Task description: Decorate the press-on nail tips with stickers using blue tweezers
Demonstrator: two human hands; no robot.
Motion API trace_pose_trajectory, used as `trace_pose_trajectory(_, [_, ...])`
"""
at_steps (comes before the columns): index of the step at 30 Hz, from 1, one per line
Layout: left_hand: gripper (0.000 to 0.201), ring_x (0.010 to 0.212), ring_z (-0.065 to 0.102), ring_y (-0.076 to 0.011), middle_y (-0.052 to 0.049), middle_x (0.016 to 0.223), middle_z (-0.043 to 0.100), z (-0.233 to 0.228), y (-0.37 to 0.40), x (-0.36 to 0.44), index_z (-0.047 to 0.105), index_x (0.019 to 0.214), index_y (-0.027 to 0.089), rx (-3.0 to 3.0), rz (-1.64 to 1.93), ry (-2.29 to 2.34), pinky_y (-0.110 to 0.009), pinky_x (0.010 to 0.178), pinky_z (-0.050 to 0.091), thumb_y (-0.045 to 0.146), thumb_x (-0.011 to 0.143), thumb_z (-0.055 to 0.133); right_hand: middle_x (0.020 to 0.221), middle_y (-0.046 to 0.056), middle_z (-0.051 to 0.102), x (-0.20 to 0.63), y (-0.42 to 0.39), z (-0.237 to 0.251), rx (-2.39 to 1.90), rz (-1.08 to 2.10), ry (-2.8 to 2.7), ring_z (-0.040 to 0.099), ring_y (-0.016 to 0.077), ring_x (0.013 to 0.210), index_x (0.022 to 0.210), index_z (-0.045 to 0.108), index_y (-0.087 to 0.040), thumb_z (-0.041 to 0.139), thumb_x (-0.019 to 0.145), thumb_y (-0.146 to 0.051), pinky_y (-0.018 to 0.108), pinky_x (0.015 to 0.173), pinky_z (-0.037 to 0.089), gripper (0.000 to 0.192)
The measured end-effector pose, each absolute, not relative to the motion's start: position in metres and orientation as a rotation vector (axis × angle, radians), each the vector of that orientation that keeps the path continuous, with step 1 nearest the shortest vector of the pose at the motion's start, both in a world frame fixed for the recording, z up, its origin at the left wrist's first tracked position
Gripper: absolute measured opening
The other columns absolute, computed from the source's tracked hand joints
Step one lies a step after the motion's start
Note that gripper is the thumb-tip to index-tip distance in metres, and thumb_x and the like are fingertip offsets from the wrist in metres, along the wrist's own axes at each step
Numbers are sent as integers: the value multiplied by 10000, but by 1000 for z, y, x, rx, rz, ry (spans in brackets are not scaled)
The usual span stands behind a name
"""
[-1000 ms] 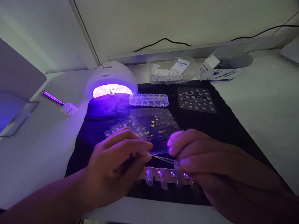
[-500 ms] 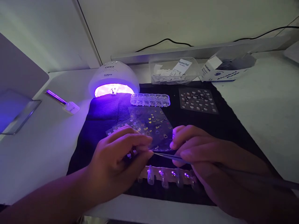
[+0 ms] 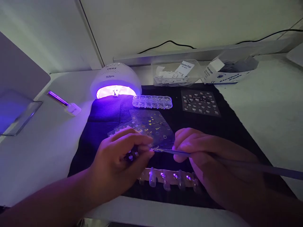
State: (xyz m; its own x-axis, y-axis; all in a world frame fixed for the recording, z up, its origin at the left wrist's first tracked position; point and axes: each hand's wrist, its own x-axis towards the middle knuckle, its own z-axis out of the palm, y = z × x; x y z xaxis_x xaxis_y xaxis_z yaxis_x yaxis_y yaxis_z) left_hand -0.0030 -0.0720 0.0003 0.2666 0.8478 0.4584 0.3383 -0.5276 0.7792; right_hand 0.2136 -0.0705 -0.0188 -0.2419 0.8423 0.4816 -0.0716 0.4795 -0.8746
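Observation:
My left hand is closed, thumb and fingers pinched on the near edge of a clear sticker sheet with yellow hearts and small ghosts. My right hand grips a pair of thin metal tweezers, whose tips reach the sheet's edge beside my left fingertips. Whether the tips hold a sticker is too small to tell. Below both hands lies a strip carrying several clear nail tips and shiny round beads. My right hand partly covers its right end.
A lit nail lamp stands on the black cloth's far left. Beside it sit a compartment case, a tub of alcohol pads and an open box. Another sticker sheet lies right; a slim bottle lies left.
The tweezers have swung to a flatter angle, their tips a little higher at the sheet's edge. The sheet's near edge has tilted upward slightly. My left hand stays nearly still.

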Motion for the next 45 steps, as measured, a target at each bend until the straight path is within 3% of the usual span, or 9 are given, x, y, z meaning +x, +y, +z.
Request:
trace_pose_trajectory(15, [241,725,675,-86,18,825,714,-7,-64,-6,756,988,198,1786,1237,1075,-181,685,570,99,771,791,815,17,708,210,-67,-7,-692,1077,-1367,693,127,680,923,832,-280,738,865,-125,211,552,635,189])
trace_pose_trajectory(22, [284,785,709,-120,-7,895,749,-9,-65,-9,770,1010,213,1742,1246,1076,-232,731,597,123,746,819,750,14,703,211,-66,0,-686,1040,-1334,689,125,592,870,840,-280,799,854,-306,220,494,581,51])
trace_pose_trajectory(28, [277,777,715,-126,-14,886,751,-9,-63,-8,769,1004,204,1780,1254,1085,-237,728,607,133,743,826,661,-15,696,214,-64,0,-693,989,-1298,681,120,600,832,832,-294,801,854,-338,220,530,561,59])
trace_pose_trajectory(33, [288,796,712,-142,-22,877,738,-17,-57,-12,751,1035,190,1835,1245,1092,-264,747,621,183,753,810,717,-13,734,217,-65,1,-682,967,-1283,691,112,591,828,829,-280,784,863,-302,213,511,556,62])
trace_pose_trajectory(40, [311,821,692,-164,-47,908,728,-21,-48,-23,717,1098,161,1956,1016,1224,-323,766,604,247,800,743,705,-32,761,214,-61,1,-672,874,-1228,680,117,532,805,815,-273,732,825,-174,263,543,556,131])
trace_pose_trajectory(45, [423,654,609,-137,9,816,688,-10,-48,-40,639,1242,189,2105,725,1293,-303,661,535,238,823,674,633,-35,732,220,-67,16,-658,777,-1200,666,148,555,813,797,-288,711,859,-212,331,618,550,123])
